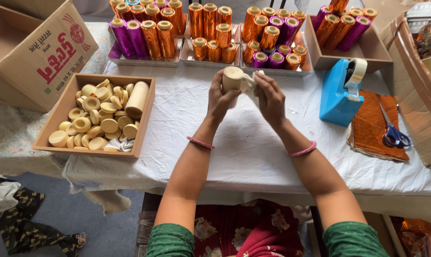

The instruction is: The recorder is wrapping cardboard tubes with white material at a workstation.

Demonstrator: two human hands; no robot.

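My left hand [221,97] grips a cream cylindrical roll [232,79] upright over the white cloth-covered table [244,152]; my right hand [271,99] presses a crumpled white cloth [250,84] against its side. Wooden tray of cream round discs [100,116] to the left. Trays of orange and purple foil-wrapped rolls [210,33] behind. Blue tape dispenser [340,91] and blue-handled scissors [394,133] to the right.
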